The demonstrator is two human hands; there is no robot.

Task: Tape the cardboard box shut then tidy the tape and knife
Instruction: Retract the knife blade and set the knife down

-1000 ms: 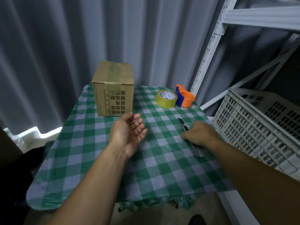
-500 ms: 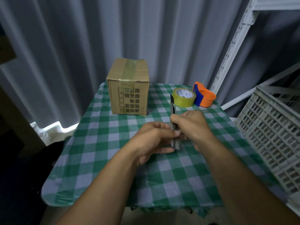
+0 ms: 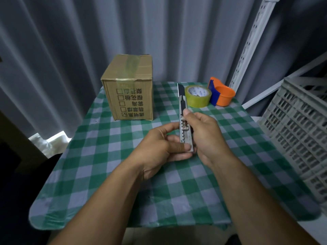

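Both hands [image 3: 178, 138] gripped the knife [image 3: 184, 121] upright above the table [image 3: 109, 174], blade still out; retracting it fully, fingers off the edge, looked wise.

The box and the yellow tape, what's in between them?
In the head view, only bare checked tablecloth lies between the cardboard box and the tape roll; the held knife's blade pokes up beside the roll.
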